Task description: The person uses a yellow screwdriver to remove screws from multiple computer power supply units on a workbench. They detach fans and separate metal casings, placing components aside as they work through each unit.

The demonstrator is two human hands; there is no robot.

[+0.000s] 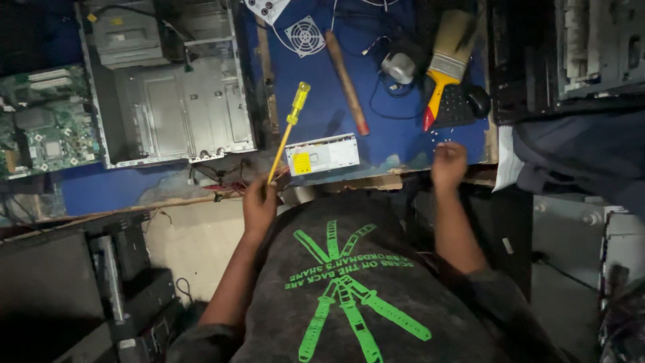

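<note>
left hand [259, 202] clenched on yellow screwdriver [287, 128], shaft angled up over the table's near edge, ready at small power supply box [322, 154] | right hand [449, 163] clenched, nothing visible in it, resting on near edge | we see open computer case [171, 94] far-left, paintbrush [447, 64] far-right

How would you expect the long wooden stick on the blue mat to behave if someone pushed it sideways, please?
The wooden stick looks round and straight, so it would probably roll across the blue mat. It seems rigid, unlikely to flex. The paintbrush lying nearby might stop it.
</note>
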